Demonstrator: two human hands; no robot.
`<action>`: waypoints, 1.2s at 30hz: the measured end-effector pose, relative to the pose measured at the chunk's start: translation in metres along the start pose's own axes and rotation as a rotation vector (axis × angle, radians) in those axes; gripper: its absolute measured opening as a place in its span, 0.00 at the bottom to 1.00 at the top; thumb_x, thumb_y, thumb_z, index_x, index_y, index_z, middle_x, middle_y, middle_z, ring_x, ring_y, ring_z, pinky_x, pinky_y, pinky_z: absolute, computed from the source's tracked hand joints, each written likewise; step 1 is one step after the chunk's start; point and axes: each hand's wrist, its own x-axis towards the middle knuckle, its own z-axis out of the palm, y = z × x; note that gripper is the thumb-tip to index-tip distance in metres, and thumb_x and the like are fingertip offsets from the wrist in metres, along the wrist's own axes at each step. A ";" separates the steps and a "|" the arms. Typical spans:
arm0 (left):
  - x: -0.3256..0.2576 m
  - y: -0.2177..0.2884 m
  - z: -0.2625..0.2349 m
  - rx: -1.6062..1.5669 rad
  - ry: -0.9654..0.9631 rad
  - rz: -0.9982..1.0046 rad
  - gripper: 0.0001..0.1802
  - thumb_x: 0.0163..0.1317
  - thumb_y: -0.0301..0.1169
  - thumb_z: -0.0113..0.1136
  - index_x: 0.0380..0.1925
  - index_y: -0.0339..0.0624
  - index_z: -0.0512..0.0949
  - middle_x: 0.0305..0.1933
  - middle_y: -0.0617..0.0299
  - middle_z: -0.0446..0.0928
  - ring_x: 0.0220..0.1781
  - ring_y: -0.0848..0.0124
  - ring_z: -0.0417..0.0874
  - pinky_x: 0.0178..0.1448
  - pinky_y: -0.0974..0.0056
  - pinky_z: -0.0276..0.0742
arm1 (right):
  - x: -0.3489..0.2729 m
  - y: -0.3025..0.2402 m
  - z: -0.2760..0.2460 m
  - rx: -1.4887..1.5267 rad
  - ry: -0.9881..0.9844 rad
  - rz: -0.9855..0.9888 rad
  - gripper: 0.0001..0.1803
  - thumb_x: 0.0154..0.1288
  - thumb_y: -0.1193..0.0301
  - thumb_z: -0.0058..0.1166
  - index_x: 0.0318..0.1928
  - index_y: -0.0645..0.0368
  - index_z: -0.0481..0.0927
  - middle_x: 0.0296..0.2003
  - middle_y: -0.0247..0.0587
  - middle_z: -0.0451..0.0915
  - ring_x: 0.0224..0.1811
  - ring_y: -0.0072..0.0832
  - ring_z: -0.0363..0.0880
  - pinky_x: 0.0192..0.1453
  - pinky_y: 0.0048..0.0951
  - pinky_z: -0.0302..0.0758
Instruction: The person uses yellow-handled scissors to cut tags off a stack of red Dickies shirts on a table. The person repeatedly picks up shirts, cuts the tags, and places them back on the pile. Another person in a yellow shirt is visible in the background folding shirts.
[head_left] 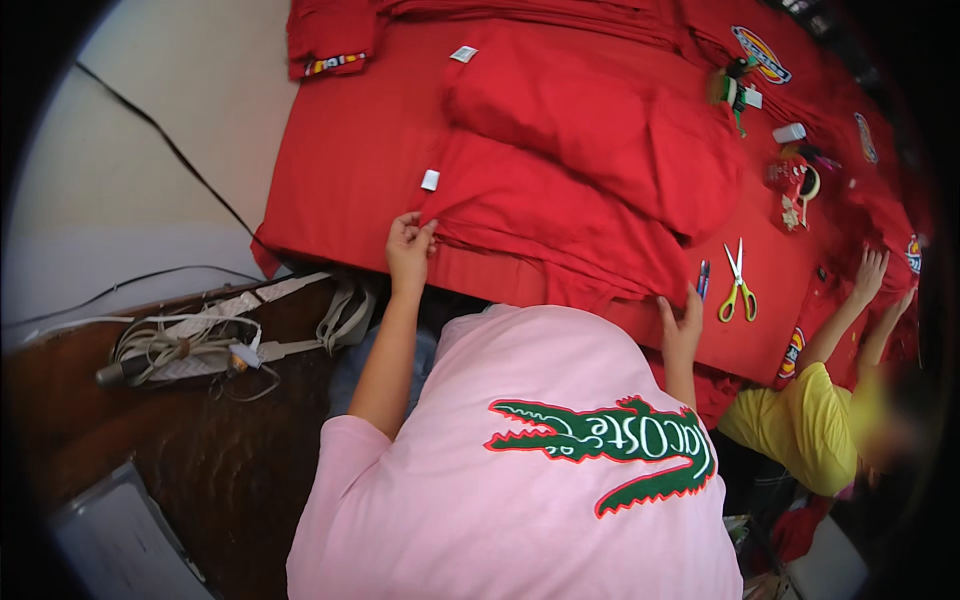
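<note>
Currently, a red garment (570,222) is spread along the near side of the red-topped table (335,170), between the two hands. Its near left corner is pinched by the left hand (408,247), thumb against fingers; a white tag (430,181) is seen just far of that grip. By its near right corner the right hand (684,322) is placed, thumb and forefinger parted; whether any cloth is held there cannot be told. A second garment (590,110) is laid rumpled against the far side of the first. To the right of the right hand, yellow-handled scissors (738,290) are laid, blades pointing far, with a small blue tool (703,278) between. Farther right, more red cloth is touched by a co-worker's hands (873,274). Off the table, left, tangled cords (180,345) are noted.
</note>
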 end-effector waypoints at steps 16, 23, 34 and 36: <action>0.004 0.023 -0.018 -0.031 0.104 0.288 0.07 0.81 0.24 0.54 0.53 0.35 0.74 0.40 0.61 0.80 0.36 0.75 0.83 0.45 0.67 0.83 | -0.007 0.009 -0.021 -0.263 -0.320 0.338 0.16 0.78 0.63 0.57 0.35 0.63 0.80 0.26 0.48 0.84 0.26 0.44 0.85 0.33 0.44 0.78; 0.007 0.041 -0.031 0.023 0.024 0.158 0.08 0.81 0.29 0.55 0.53 0.37 0.75 0.42 0.61 0.83 0.40 0.73 0.85 0.49 0.64 0.83 | 0.013 0.001 -0.035 0.340 -0.537 0.867 0.15 0.81 0.63 0.58 0.37 0.59 0.84 0.28 0.32 0.85 0.30 0.24 0.84 0.38 0.30 0.81; 0.209 0.214 0.130 -0.326 -0.544 0.322 0.13 0.76 0.37 0.57 0.48 0.39 0.82 0.53 0.61 0.87 0.58 0.62 0.87 0.69 0.50 0.79 | 0.233 -0.055 -0.021 1.344 -0.251 0.348 0.20 0.85 0.59 0.47 0.63 0.53 0.85 0.63 0.44 0.84 0.71 0.39 0.77 0.77 0.45 0.67; 0.221 0.188 0.193 0.316 -0.423 0.561 0.21 0.78 0.46 0.57 0.58 0.43 0.81 0.66 0.54 0.82 0.71 0.54 0.79 0.77 0.46 0.69 | 0.258 -0.033 0.011 0.972 -0.197 0.259 0.23 0.83 0.59 0.50 0.69 0.55 0.81 0.72 0.44 0.77 0.75 0.39 0.74 0.81 0.44 0.64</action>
